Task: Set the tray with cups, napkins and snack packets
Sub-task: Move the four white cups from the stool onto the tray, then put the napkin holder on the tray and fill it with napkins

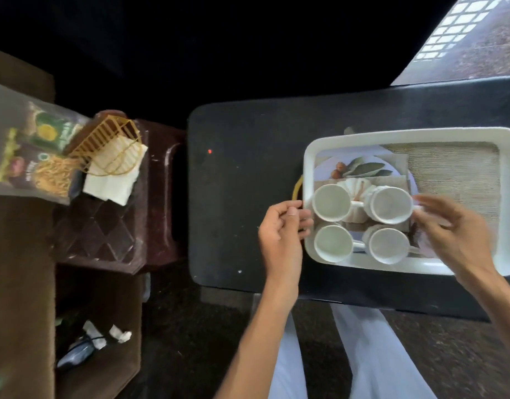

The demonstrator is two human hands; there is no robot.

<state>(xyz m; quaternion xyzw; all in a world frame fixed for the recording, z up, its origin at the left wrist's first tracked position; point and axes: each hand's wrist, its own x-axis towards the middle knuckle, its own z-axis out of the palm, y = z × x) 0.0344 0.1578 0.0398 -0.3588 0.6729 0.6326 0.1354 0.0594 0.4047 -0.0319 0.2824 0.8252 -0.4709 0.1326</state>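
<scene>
Works at a white tray [305, 156] set on a black table [233, 197], with four white cups [331, 243] standing mouth-up in two rows in the tray's left half

Holds the right hand [449, 226] over the tray's near edge, fingers loosely extended and blurred, tips beside the handle of the far right cup [390, 205], gripping nothing that shows; probably there to square that handle or nudge the cup into line

Rests the left hand [279, 226] just outside the tray's left rim, fingers curled, thumb laid on forefinger; cannot tell whether pinching the rim or holding nothing, though a steadying touch would suit the spot

Packs the cups close together, seemingly to leave the woven mat [455, 174] in the tray's right half free for what follows

Has the rest not yet brought over: white napkins [115, 180] tucked under a gold wire holder [109, 142] on a brown stool [104, 231] well left of the tray, snack packets [32, 156] farther left still, leaning beside the stool

Judged roughly a third done, with cups in and two kinds of item to fetch from the tray's left
</scene>
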